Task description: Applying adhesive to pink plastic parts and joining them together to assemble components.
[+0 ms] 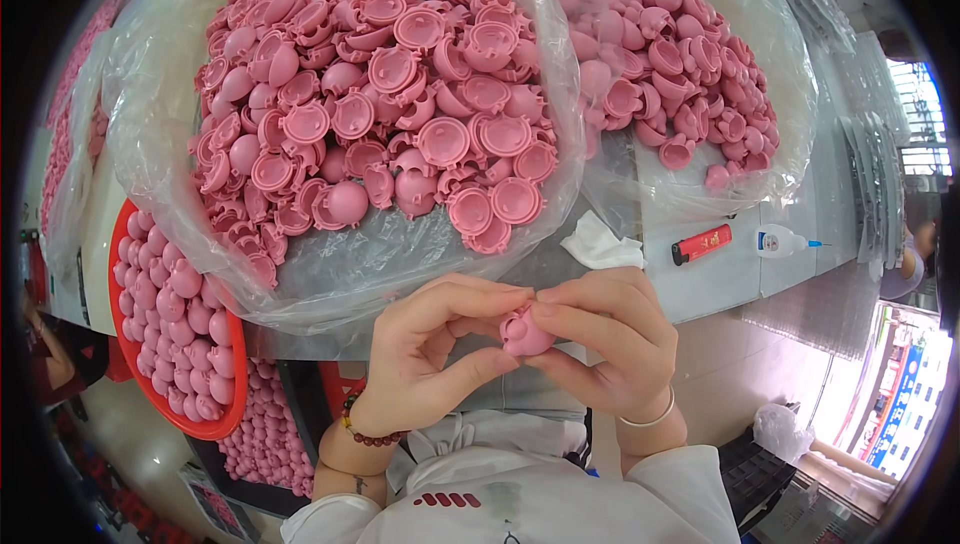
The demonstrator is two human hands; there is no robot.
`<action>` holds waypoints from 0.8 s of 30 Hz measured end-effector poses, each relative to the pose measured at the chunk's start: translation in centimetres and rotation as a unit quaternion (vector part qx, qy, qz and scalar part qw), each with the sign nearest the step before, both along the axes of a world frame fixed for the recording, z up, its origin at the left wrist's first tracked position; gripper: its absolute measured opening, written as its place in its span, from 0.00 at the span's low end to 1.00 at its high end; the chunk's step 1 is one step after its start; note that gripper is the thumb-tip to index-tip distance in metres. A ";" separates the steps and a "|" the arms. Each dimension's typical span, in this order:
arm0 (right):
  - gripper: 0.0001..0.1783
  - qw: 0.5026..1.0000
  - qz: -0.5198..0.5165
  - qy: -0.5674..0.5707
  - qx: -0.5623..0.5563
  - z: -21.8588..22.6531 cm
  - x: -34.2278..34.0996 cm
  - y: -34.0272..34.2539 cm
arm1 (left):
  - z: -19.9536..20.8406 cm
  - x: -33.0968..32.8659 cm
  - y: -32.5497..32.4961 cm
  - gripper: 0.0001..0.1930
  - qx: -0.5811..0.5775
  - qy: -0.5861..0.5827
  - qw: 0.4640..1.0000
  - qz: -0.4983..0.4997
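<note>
As two hands (430, 344) (622, 339) pinch one pink piece (527, 335), one red lighter (702, 244), one bottle (780, 241) nearby

Bag (350, 269) ahead, gap beside lighter (702, 245)

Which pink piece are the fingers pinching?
The lone pink piece held between the left hand and the right hand; the other pink pieces lie in heaps.

Held piece (528, 335) pink — basket (239, 374) orange-red — lighter (703, 244) red.
</note>
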State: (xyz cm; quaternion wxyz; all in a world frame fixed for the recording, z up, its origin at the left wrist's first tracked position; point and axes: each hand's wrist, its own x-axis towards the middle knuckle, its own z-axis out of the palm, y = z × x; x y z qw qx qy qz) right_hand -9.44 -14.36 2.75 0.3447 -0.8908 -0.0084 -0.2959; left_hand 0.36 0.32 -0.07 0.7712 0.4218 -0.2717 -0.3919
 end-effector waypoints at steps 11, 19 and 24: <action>0.27 0.999 0.034 -0.016 0.003 -0.8 -1.2 0.3 | 0.6 0.3 0.0 0.22 0.040 -0.049 0.998 0.005; 0.35 0.939 0.085 0.156 0.295 -0.8 0.2 1.4 | 0.2 0.1 0.3 0.19 0.043 -0.129 0.990 0.024; 0.37 0.971 0.087 0.073 0.211 -1.5 0.3 1.6 | 0.0 0.0 0.4 0.20 0.047 -0.131 0.989 0.048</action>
